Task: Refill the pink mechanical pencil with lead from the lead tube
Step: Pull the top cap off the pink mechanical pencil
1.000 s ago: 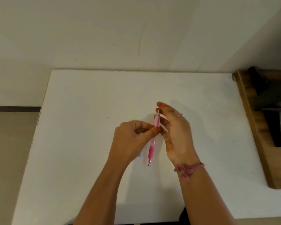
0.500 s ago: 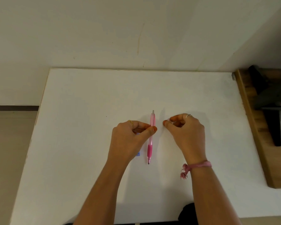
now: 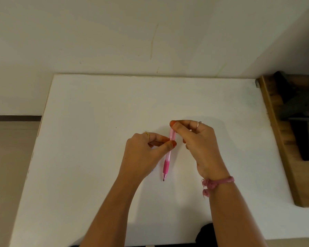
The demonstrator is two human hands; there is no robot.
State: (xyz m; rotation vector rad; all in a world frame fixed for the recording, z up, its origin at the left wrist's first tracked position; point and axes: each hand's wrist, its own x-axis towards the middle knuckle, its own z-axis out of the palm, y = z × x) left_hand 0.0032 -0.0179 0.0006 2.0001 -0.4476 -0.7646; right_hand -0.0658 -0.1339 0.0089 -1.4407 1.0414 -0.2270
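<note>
The pink mechanical pencil [image 3: 168, 157] stands nearly upright over the white table [image 3: 96, 113], tip down and close to the surface. My left hand [image 3: 143, 155] pinches its clear pink barrel between thumb and forefinger. My right hand [image 3: 200, 145] comes in from the right, and its thumb and forefinger pinch together at the pencil's top end. Whatever lies between those fingertips is hidden. A faint blue sliver [image 3: 152, 170] peeks out under my left hand; I cannot tell whether it is the lead tube.
A wooden piece of furniture [image 3: 278, 139] with dark metal parts butts against the table's right edge. A pale wall runs behind the table's far edge, and floor shows past the left edge.
My right hand, which had drawn away to the right, has come back up to the pencil's top end. My left hand has kept hold of the barrel.
</note>
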